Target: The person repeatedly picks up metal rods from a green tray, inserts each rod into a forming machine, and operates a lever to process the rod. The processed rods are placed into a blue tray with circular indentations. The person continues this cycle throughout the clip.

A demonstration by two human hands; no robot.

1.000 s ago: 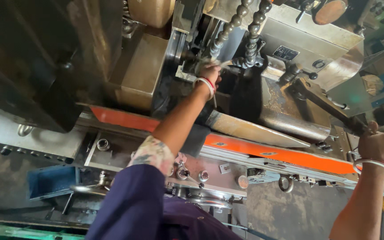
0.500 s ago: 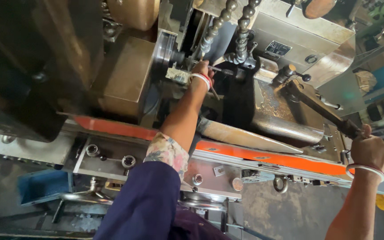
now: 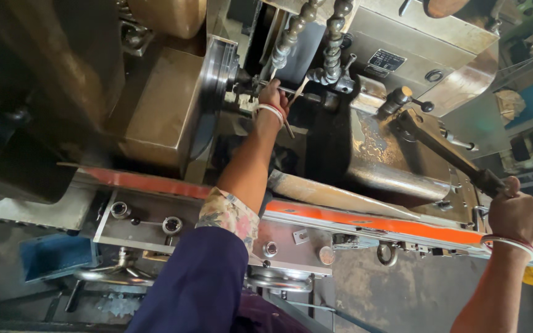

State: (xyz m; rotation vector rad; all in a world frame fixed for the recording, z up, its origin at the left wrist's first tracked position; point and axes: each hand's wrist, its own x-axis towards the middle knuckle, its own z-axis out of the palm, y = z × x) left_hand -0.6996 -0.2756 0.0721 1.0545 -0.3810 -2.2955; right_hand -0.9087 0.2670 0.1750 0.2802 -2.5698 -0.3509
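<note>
Reaching deep into a large metal lathe (image 3: 174,117), the left hand (image 3: 271,98) is seen at the spindle, its fingers (image 3: 274,91) curled around a thin metal rod (image 3: 291,92) that runs out from the round chuck (image 3: 217,74) just to their left. A second slim rod (image 3: 287,126) is seen slanting down just below the wrist; whether it is gripped as well cannot be told. Two beaded coolant hoses (image 3: 331,37) are hung directly above the fingers, ending close over the rod. A white and red bangle is worn at the wrist, and a floral cuff and dark blue sleeve (image 3: 202,283) are shown lower on the arm.

Far off to the right, the right hand (image 3: 519,216) is closed in a full fist around the end of a long dark lever (image 3: 445,151), which is angled up and leftward to a pivot on the grey machine housing (image 3: 427,55). A small ball-tipped handle (image 3: 411,102) is set just above that pivot. An orange strip (image 3: 371,219) along the machine's front edge is stretched between the two arms, well below both sets of fingers, with round knobs (image 3: 171,225) mounted on the steel panel under it.
</note>
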